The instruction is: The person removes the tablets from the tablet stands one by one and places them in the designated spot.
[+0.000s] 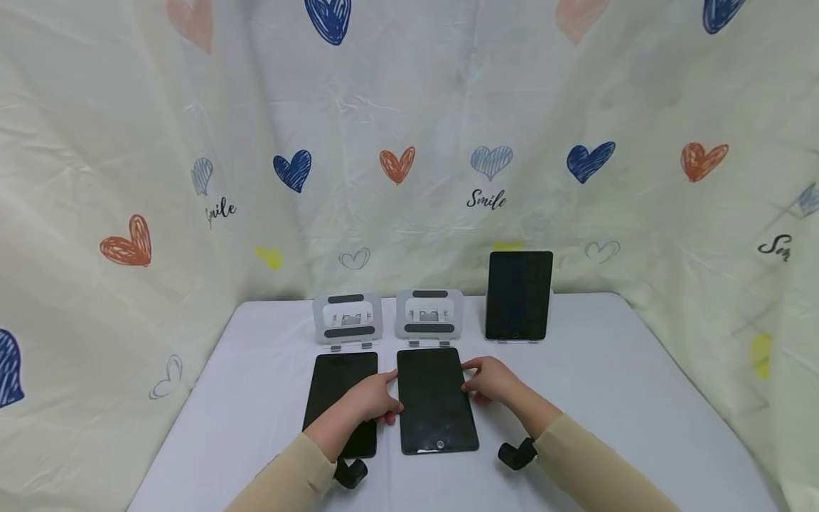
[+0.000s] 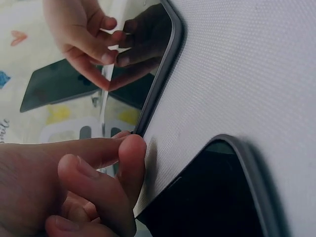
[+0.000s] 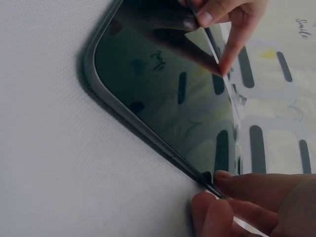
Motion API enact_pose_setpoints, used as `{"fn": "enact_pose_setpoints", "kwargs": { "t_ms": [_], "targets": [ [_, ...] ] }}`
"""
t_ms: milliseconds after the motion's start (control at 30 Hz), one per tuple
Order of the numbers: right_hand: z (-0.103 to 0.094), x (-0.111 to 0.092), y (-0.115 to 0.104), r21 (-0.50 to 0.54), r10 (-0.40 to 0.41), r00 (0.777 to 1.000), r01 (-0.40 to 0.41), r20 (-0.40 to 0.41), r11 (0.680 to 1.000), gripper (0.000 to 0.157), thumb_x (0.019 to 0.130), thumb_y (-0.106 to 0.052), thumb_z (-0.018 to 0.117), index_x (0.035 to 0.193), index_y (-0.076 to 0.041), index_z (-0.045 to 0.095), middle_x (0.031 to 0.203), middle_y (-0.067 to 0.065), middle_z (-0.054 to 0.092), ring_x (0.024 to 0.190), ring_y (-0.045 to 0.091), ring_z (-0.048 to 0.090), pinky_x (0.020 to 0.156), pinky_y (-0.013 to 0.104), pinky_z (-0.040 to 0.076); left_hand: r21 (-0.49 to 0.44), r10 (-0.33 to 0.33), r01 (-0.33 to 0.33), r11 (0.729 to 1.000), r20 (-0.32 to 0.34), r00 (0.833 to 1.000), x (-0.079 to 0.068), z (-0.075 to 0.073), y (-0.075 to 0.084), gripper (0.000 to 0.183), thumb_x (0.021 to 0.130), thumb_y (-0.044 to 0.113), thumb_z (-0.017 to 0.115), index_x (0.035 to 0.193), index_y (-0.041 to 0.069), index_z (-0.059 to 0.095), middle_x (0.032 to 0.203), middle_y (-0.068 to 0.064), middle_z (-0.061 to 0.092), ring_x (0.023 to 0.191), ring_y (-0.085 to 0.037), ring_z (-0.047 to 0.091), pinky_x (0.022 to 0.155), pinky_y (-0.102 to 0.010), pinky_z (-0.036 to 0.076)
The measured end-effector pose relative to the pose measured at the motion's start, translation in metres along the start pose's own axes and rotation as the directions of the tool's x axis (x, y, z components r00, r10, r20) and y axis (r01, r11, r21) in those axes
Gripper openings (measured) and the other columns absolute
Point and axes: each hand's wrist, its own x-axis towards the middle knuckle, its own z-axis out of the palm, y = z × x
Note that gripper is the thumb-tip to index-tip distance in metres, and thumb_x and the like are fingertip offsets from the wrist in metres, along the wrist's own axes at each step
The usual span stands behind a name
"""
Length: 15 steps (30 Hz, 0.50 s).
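A black tablet (image 1: pixel 436 405) lies face up in the middle of the table, its round home button towards me. My left hand (image 1: pixel 373 400) holds its left edge, index finger stretched along the side and thumb lower down. On the opposite edge my right hand (image 1: pixel 491 380) grips near the upper part; the right wrist view shows a thumb and fingers at the rim of the tablet (image 3: pixel 143 89). Under my left forearm lies a second black tablet (image 1: pixel 341 377), partly covered by it. Behind the two tablets stand a left grey tablet stand (image 1: pixel 348 332) and a middle grey tablet stand (image 1: pixel 429 328).
A third black tablet (image 1: pixel 519 295) leans upright on a mostly hidden stand at the back right. The white table (image 1: pixel 614 398) ends at a curtain (image 1: pixel 409 107) printed with hearts. A black wrist camera (image 1: pixel 517 454) sits at my right cuff.
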Motion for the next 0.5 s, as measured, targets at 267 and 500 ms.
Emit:
{"fn": "enact_pose_setpoints", "kwargs": {
  "t_ms": [267,500],
  "targets": [
    [-0.003,-0.003,0.006,0.001,-0.022,0.999,0.022,-0.031,1.0,0.044,0.086,-0.013,0.076,0.128,-0.004,0.063,0.089,0.009,0.063,0.061,0.02,0.061,0.058,0.03,0.052,0.055,0.035,-0.032,0.998,-0.049,0.998,-0.001,-0.001,-0.002,0.067,0.086,0.02,0.077,0.147,0.011,0.049,0.063,-0.004,0.066,0.05,-0.017,0.057,0.057,-0.033,0.047],
    [-0.009,-0.005,0.012,0.005,-0.062,0.997,0.062,-0.044,0.998,0.042,0.089,-0.016,0.074,0.128,-0.006,0.064,0.086,0.006,0.064,0.066,0.019,0.06,0.06,0.031,0.053,0.077,0.051,-0.042,0.996,-0.116,0.992,-0.005,-0.011,0.001,0.059,0.088,0.03,0.074,0.141,0.013,0.055,0.07,-0.003,0.064,0.056,-0.021,0.062,0.067,-0.039,0.047]
  ]
}}
